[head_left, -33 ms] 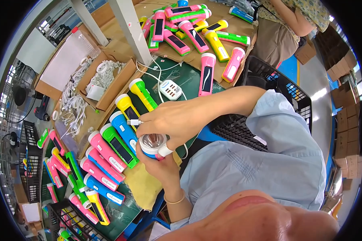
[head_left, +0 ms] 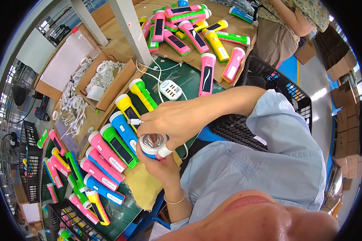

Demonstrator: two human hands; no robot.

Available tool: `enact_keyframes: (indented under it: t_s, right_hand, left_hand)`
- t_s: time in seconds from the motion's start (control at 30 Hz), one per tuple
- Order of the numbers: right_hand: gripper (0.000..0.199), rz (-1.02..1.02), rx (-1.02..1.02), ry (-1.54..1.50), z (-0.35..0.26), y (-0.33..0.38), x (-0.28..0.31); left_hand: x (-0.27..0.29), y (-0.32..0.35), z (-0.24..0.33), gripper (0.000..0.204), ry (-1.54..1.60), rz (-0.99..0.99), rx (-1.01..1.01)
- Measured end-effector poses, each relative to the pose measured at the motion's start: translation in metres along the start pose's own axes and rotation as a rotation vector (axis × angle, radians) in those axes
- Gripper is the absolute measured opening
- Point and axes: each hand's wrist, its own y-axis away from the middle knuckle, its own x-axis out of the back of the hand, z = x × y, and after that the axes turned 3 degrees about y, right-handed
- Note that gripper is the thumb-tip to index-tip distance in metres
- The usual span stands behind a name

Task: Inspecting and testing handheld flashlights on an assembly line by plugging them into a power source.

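Observation:
A flashlight [head_left: 153, 141] with a white rim and clear lens faces up in my left hand [head_left: 163, 170], whose fingers wrap round it from below. Its body is mostly hidden by my hands. My right hand [head_left: 169, 120] arches over the lens, with its thumb, wrapped in a white band, at the rim. From between its fingers sticks the metal plug of a white charging cable [head_left: 134, 121]. Just left of my hands lies a slanting row of flashlights, among them a blue one [head_left: 124, 130], a green one [head_left: 119, 145] and a pink one [head_left: 106, 151].
A white multi-port charger [head_left: 170, 90] lies on the green table. Behind it is a pile of colourful flashlights [head_left: 193, 34] on cardboard. A box of white cables [head_left: 104, 80] stands by a grey post [head_left: 130, 32]. A yellow cloth [head_left: 142, 186] and black crates [head_left: 285, 88] are nearby. Another person [head_left: 277, 36] sits at far right.
Almost nothing differs. Both hands stay in place round the flashlight, with at most a slight shift of the fingers.

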Motion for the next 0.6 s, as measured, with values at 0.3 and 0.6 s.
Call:
enact_keyframes:
  t_s: [0.3, 0.6]
  right_hand:
    - [0.046, -0.056, -0.203, 0.292, -0.011, -0.003, -0.005]
    - [0.047, -0.193, -0.055, 0.025, 0.0, 0.001, 0.011]
  left_hand:
    - [0.001, -0.001, -0.004, 0.06, -0.036, -0.071, -0.044]
    - [0.0, 0.0, -0.006, 0.063, -0.052, -0.033, -0.026]
